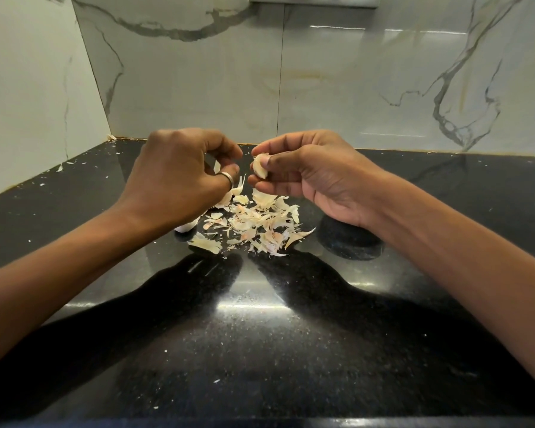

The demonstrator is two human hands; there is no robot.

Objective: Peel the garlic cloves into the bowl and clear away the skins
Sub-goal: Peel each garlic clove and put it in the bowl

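**Clove pinched above the skin pile**

I see the right hand (309,177) pinching a garlic clove (261,168) between thumb and fingertips, above the heap of skins (260,222) on the black surface (260,335). The left hand (179,171) is curled just beside it; I cannot tell whether its fingers hold anything. A dark bowl (349,242) sits under the right wrist, beside the skins.

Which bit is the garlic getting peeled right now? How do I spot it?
Find the shiny black counter below the marble wall. Above its middle, the right hand pinches the garlic clove in its fingertips. Unlike the flat papery skins scattered beneath, it is plump and held in the air.
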